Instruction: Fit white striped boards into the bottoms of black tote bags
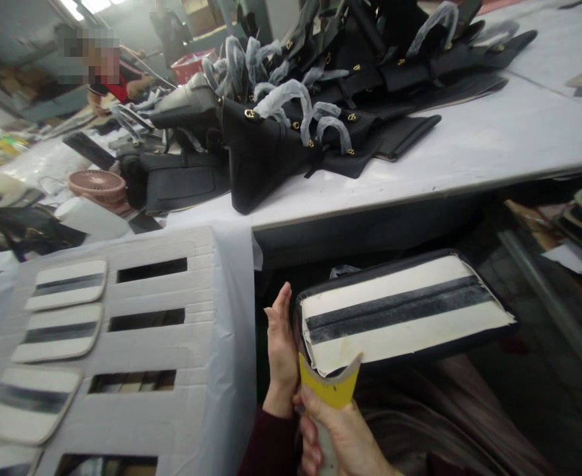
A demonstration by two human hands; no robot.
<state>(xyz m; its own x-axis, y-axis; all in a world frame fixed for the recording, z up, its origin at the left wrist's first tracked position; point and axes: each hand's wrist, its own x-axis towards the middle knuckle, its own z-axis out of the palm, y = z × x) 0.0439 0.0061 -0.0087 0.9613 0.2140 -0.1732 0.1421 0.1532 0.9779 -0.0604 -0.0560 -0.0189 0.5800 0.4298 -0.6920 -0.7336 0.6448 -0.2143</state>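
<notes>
Left of the panel (400, 311), left hand (281, 354) presses flat; right hand (343, 436) grips scraper (331, 387).

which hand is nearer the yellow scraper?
Right. The right hand grips the yellow scraper from below; the left hand stands just left of it, flat against the end of the striped panel.

The panel (400, 317) has a matt, papery cream face, a fuzzy dark cloth strip along its middle and a smooth black leather-like rim. The yellow scraper (331, 387) looks like smooth, slightly glossy plastic. The black bags (261, 152) show matt grained leather with shiny gold metal fittings (247, 114), their handles wrapped in translucent foam sheet (286, 96). The slotted board (192, 291) looks matt white, like foam
</notes>
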